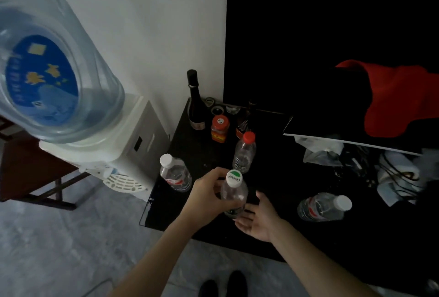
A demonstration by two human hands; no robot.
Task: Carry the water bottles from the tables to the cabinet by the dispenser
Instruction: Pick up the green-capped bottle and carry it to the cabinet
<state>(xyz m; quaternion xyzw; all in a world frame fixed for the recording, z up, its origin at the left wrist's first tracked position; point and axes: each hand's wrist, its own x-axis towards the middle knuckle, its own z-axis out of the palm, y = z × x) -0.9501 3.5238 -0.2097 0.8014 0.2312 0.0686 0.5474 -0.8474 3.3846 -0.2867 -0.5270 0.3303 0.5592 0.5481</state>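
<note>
We see four clear water bottles on the black cabinet (273, 244). The green-capped bottle (234, 193), white-capped bottle (175, 173) and red-capped bottle (244, 154) stand upright; another white-capped one (323, 206) lies sideways.

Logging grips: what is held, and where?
The left hand grips the green-capped bottle round its upper body. The right hand is open, holding nothing.
</note>
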